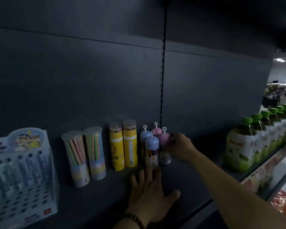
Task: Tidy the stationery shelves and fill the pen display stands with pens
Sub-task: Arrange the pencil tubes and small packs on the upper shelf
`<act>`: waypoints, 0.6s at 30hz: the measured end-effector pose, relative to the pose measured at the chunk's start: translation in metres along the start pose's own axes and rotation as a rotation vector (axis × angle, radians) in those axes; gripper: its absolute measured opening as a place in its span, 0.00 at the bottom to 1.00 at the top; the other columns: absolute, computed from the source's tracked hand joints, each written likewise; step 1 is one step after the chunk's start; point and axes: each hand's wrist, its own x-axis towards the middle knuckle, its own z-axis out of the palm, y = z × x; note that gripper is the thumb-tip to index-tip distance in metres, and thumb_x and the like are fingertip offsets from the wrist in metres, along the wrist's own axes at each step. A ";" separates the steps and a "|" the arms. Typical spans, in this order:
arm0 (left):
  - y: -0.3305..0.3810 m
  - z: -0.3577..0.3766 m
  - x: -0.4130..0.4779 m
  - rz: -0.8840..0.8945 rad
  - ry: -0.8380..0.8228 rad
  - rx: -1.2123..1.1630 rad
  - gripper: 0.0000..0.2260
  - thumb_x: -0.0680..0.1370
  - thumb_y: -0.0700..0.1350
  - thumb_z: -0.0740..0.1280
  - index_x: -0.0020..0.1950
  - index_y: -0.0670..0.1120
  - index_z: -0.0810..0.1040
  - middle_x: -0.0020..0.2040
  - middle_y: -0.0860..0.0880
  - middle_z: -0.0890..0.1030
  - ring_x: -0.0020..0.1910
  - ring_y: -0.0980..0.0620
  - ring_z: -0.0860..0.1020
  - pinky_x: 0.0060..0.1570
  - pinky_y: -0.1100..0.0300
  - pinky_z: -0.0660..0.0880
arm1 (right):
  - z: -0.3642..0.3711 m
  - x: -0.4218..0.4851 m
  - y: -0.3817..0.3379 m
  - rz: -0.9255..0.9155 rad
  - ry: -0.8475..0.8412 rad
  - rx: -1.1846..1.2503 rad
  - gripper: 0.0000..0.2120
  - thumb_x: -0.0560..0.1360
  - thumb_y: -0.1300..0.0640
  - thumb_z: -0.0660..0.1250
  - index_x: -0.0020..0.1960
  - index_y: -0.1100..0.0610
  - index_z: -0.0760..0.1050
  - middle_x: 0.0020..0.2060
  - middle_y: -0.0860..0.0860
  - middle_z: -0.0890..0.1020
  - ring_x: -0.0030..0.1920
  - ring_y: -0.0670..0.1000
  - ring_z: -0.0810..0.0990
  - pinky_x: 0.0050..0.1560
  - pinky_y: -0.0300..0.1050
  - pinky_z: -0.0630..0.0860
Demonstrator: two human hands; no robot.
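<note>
Your right hand (180, 147) grips the near pink-capped tube (164, 138). Your left hand (149, 190) lies spread, fingertips at the blue-capped tube (151, 146). Slide both upright, snug beside the yellow tubes (122, 146) on the left.

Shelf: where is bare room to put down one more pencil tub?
Widest bare patch: the shelf between the right hand gripping the pink-lidded tub and the green-capped bottles. Another strip runs along the front, between the pen display stand and the left hand. Crowded: the back row, from the clear pencil tubs to the pink-lidded tub.
</note>
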 end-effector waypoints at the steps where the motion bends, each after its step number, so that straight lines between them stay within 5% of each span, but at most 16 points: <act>1: 0.000 0.001 0.000 -0.003 0.028 -0.010 0.48 0.72 0.80 0.49 0.85 0.54 0.43 0.82 0.49 0.52 0.76 0.43 0.57 0.75 0.40 0.52 | 0.002 0.000 0.000 0.017 -0.011 -0.012 0.23 0.72 0.49 0.78 0.64 0.52 0.78 0.54 0.49 0.83 0.53 0.51 0.82 0.51 0.45 0.79; 8: -0.003 0.005 -0.002 -0.014 0.069 -0.052 0.48 0.74 0.78 0.52 0.84 0.56 0.35 0.83 0.47 0.43 0.78 0.41 0.53 0.77 0.41 0.52 | 0.012 -0.007 -0.002 0.061 0.008 -0.008 0.21 0.74 0.47 0.77 0.62 0.54 0.78 0.55 0.52 0.83 0.53 0.53 0.81 0.50 0.46 0.78; 11: -0.004 0.006 0.000 -0.015 0.079 -0.061 0.48 0.73 0.78 0.52 0.84 0.56 0.34 0.82 0.47 0.45 0.78 0.42 0.54 0.76 0.41 0.52 | 0.011 -0.011 -0.008 0.070 -0.016 0.002 0.15 0.75 0.50 0.76 0.58 0.55 0.78 0.51 0.52 0.83 0.52 0.53 0.82 0.54 0.51 0.81; 14: -0.005 0.008 0.001 -0.022 0.097 -0.078 0.47 0.74 0.77 0.52 0.84 0.57 0.35 0.81 0.47 0.49 0.77 0.41 0.56 0.76 0.41 0.54 | 0.008 -0.020 -0.013 0.075 -0.036 0.018 0.09 0.77 0.52 0.75 0.49 0.49 0.75 0.44 0.46 0.80 0.46 0.47 0.80 0.46 0.43 0.78; 18: -0.008 0.004 -0.003 -0.003 0.187 -0.246 0.44 0.76 0.72 0.59 0.84 0.59 0.41 0.77 0.51 0.55 0.75 0.45 0.60 0.76 0.44 0.60 | -0.004 -0.034 -0.026 0.094 -0.021 -0.056 0.11 0.75 0.53 0.75 0.52 0.57 0.80 0.45 0.52 0.83 0.46 0.51 0.82 0.47 0.49 0.82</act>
